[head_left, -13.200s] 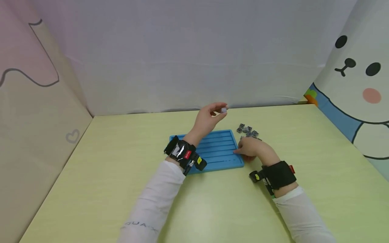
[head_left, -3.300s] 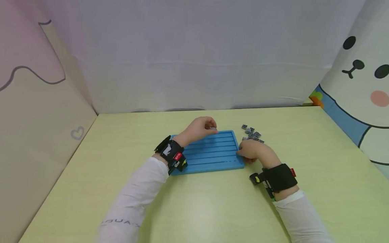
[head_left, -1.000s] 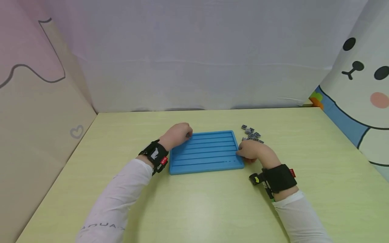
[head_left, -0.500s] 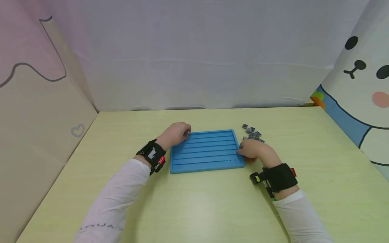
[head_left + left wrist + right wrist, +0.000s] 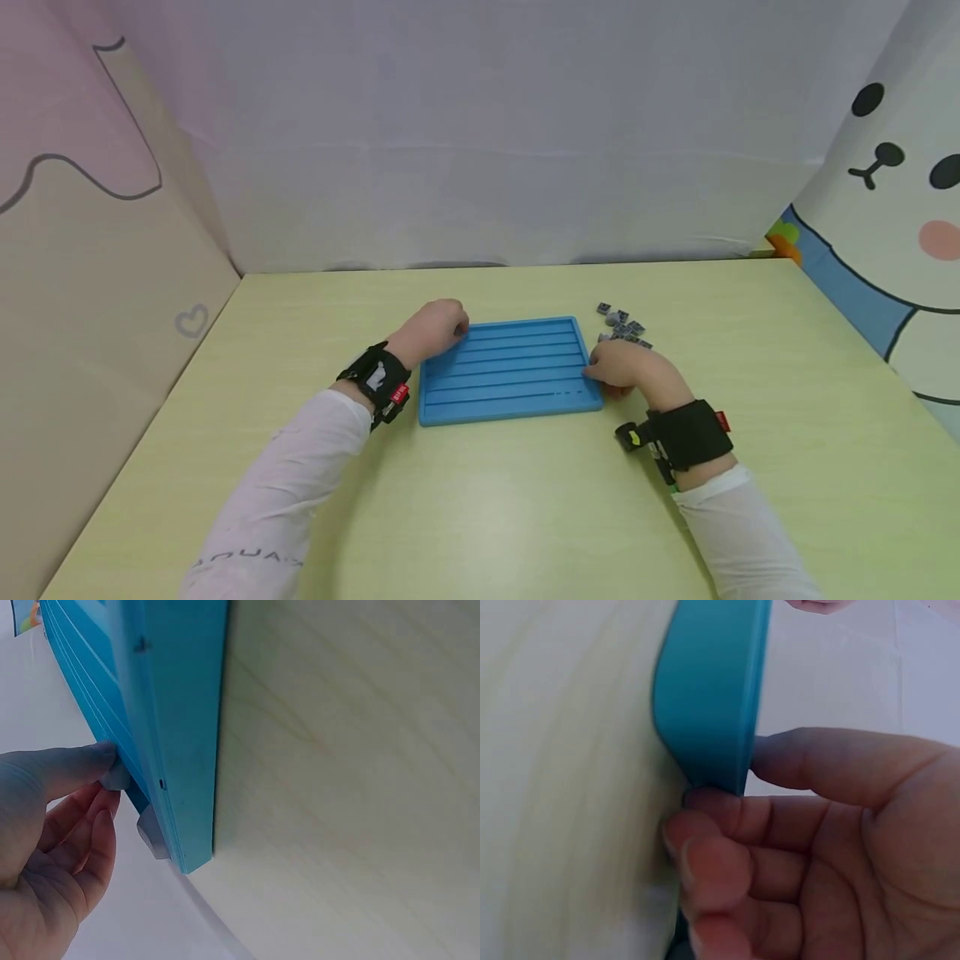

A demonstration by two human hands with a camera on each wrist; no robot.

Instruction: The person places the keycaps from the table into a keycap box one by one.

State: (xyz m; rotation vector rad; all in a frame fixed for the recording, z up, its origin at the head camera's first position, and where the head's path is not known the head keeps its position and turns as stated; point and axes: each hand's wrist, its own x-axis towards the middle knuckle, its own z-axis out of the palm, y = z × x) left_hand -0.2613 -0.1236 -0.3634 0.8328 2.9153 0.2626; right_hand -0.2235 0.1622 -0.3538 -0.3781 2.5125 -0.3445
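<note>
A blue ridged tray (image 5: 510, 375) lies on the table with long parallel grooves across it. At its far left corner, my left hand (image 5: 431, 329) pinches a small grey keycap (image 5: 116, 777) between thumb and fingertips, right at the tray's surface. A second grey keycap (image 5: 152, 834) shows by the tray's corner in the left wrist view; the left hand hides this corner in the head view. My right hand (image 5: 628, 367) grips the tray's right edge, thumb on top and fingers curled at the outer side.
Several loose grey keycaps (image 5: 622, 327) lie in a cluster on the table, just beyond the right hand. The pale yellow table (image 5: 480, 508) meets a white backdrop (image 5: 480, 167) behind, with printed panels at both sides.
From over the tray's far middle, my left hand has moved left to its far left corner with a keycap, then stayed nearly still. My right hand has kept its hold on the tray.
</note>
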